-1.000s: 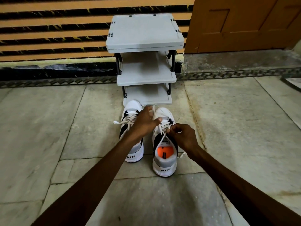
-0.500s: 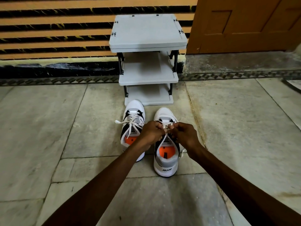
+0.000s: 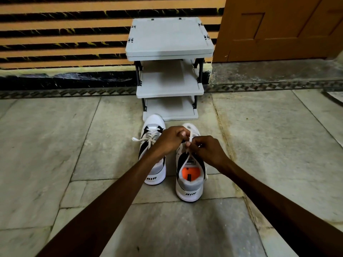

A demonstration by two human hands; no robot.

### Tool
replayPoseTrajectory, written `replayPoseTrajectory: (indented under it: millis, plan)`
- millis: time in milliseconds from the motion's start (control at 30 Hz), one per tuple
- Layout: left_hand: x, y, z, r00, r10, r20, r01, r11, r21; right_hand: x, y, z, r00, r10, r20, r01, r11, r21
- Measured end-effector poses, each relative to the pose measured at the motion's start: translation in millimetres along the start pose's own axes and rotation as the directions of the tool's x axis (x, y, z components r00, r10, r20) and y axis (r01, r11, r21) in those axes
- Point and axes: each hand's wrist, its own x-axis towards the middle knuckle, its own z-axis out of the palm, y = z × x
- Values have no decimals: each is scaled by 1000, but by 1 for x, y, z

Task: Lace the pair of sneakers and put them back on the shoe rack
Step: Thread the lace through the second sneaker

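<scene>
A: Where do the sneakers sit relative to the shoe rack [image 3: 169, 39]?

B: Both stand on the stone floor [image 3: 55, 145] directly in front of the rack's lowest shelf, toes toward it. The left sneaker [image 3: 155, 167] nearly touches that shelf with its toe; the right sneaker [image 3: 190, 179] sits beside it, a bit farther from the rack.

A: And the hands?

B: They meet over the right sneaker's front half, on the side away from the rack. The left hand [image 3: 169, 139] has its fingers curled closed, pinching the white lace [image 3: 189, 140]. The right hand [image 3: 206, 150] is likewise closed, fingertips pinched on the same lace, just beside the left hand.

A: Is the other shoe laced?

B: The left sneaker shows crossed laces, with one loose end sticking out sideways. The rack's three grey shelves hold nothing.

A: Behind the rack?

B: A striped wall [image 3: 65, 34], and a brown door [image 3: 278, 28] to one side.
</scene>
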Motion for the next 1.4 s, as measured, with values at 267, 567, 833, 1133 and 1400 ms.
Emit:
replayPoseTrajectory:
  millis: [267,567,833,1133,1400]
  plan:
    - [-9,-15,12,993,66,98,-68,998,17,0,4,-6,997,83,-7,-81,984,159]
    - [-4,-12,5,990,94,103,-111,979,173,1,-1,-9,994,105,-12,-102,986,128]
    - [-7,8,-3,995,81,63,-90,983,160,3,-5,-14,962,271,-34,-244,910,336]
    - [-16,20,-3,989,88,-120,-104,985,-135,-3,9,-21,956,279,94,-293,861,416]
    - [-17,30,-5,946,190,-264,-161,978,130,-4,6,-24,971,177,164,-229,886,404]
